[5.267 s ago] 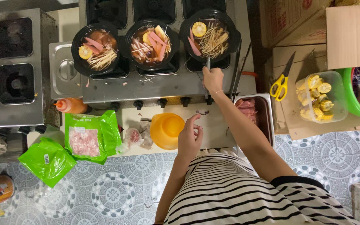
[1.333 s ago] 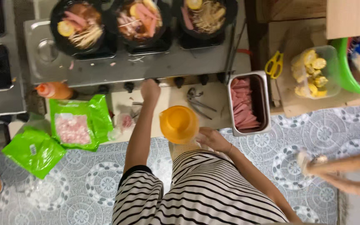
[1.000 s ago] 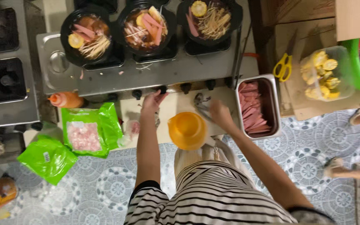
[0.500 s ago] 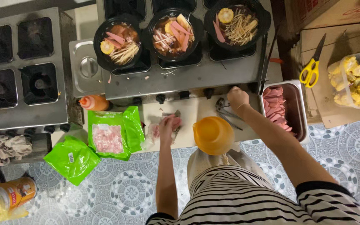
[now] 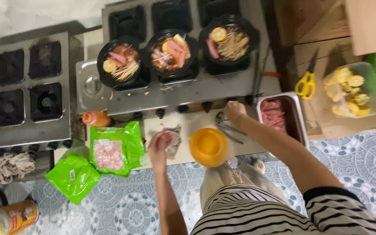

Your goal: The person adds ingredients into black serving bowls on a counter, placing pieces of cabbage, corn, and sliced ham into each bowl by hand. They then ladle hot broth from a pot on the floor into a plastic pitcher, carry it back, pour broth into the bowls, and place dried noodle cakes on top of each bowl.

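Crowded little surface (image 5: 188, 126) below the stove. Left hand (image 5: 159, 146) lies flat, grip spread on a crumpled rag (image 5: 173, 135); right hand (image 5: 234, 111) pinches metal tongs (image 5: 228, 128) just beside the orange bowl (image 5: 208, 147), near the meat tray (image 5: 299, 119) edge.

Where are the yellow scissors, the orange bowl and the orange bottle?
yellow scissors (image 5: 305, 83), head view, on the yellow handles.
orange bowl (image 5: 208, 147), head view, middle of the bowl.
orange bottle (image 5: 96, 119), head view, on its body.
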